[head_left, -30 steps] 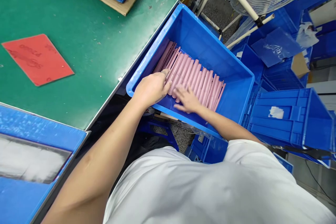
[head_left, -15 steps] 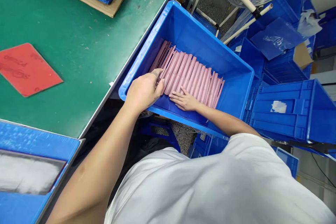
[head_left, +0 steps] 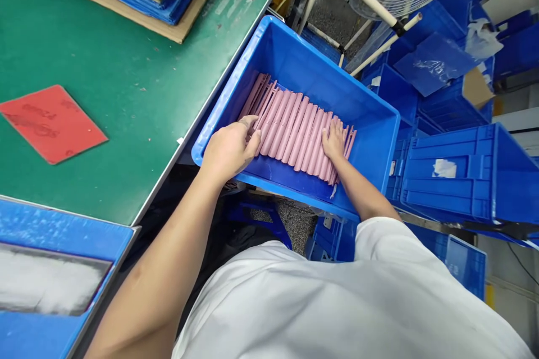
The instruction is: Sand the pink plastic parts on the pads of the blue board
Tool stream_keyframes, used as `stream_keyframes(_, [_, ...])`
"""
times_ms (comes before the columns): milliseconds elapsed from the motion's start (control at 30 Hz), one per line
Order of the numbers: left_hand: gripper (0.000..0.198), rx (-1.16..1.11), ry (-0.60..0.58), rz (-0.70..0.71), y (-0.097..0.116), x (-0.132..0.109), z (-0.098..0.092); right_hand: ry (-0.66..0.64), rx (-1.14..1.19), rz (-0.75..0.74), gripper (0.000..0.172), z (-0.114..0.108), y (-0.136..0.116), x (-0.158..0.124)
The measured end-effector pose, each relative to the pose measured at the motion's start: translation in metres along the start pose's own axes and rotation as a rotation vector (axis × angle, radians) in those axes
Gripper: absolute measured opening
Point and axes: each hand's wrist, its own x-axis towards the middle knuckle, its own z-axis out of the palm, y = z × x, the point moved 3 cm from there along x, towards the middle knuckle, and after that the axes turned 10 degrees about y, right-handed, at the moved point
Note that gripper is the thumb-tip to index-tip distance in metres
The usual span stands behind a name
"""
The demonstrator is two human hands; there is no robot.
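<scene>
While your left hand [head_left: 231,148] curls half-closed against the left end of a packed row of slim pink plastic rods [head_left: 295,129], your right hand [head_left: 334,141] rests with narrowed fingers on the right end, perhaps pressing rather than gripping. All the rods you reach lie side by side inside a blue plastic crate [head_left: 320,70], with bare crate floor around them.

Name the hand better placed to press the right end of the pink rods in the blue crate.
Right hand: its fingers lie on the pink rods near that end; the left hand sits at the opposite end.
</scene>
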Motion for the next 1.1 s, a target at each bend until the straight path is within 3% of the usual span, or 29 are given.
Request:
stream_keyframes(100, [0.059, -0.031, 0.042, 0.002, -0.004, -0.001, 0.0, -0.006, -0.037, -0.01, 0.077, -0.004, -0.018, 0.002])
stream_keyframes(167, [0.06, -0.081, 0.079, 0.002, -0.007, -0.002, 0.0, -0.006, -0.022, -0.126, 0.076, -0.005, -0.048, -0.006])
stream_keyframes(333, [0.061, -0.164, 0.116, 0.002, -0.013, -0.002, 0.0, -0.18, 0.238, -0.901, 0.086, 0.024, -0.188, -0.075])
stream_keyframes(433, [0.06, -0.15, 0.13, 0.0, -0.014, -0.001, 0.0, -0.241, 0.27, -1.036, 0.061, 0.044, -0.247, -0.095])
stream_keyframes(533, [0.059, -0.146, 0.141, 0.0, -0.014, 0.0, -0.001, -0.222, 0.235, -0.992, 0.055, 0.052, -0.265, -0.091])
stream_keyframes(667, [0.059, -0.147, 0.129, -0.013, -0.016, -0.002, -0.001, -0.248, 0.253, -1.068, 0.054, 0.049, -0.267, -0.092])
stream_keyframes(767, [0.057, -0.183, 0.131, 0.01, -0.016, -0.001, -0.001, -0.272, 0.261, -1.016, 0.056, 0.042, -0.271, -0.09])
stream_keyframes(867, [0.054, -0.249, 0.164, 0.035, -0.012, 0.002, 0.0, -0.339, 0.296, -0.951, 0.057, 0.028, -0.277, -0.084])
stream_keyframes(933, [0.05, -0.316, 0.213, 0.031, -0.007, -0.004, -0.002, -0.338, 0.327, -0.857, 0.052, 0.006, -0.283, -0.077])
stream_keyframes(1033, [0.043, -0.416, 0.299, 0.06, -0.004, -0.04, -0.006, -0.249, 0.377, -0.793, 0.04, -0.049, -0.302, -0.075])
stream_keyframes(1100, [0.04, -0.459, 0.307, 0.092, -0.008, -0.077, -0.006, -0.194, 0.428, -0.874, 0.054, -0.093, -0.319, -0.08])
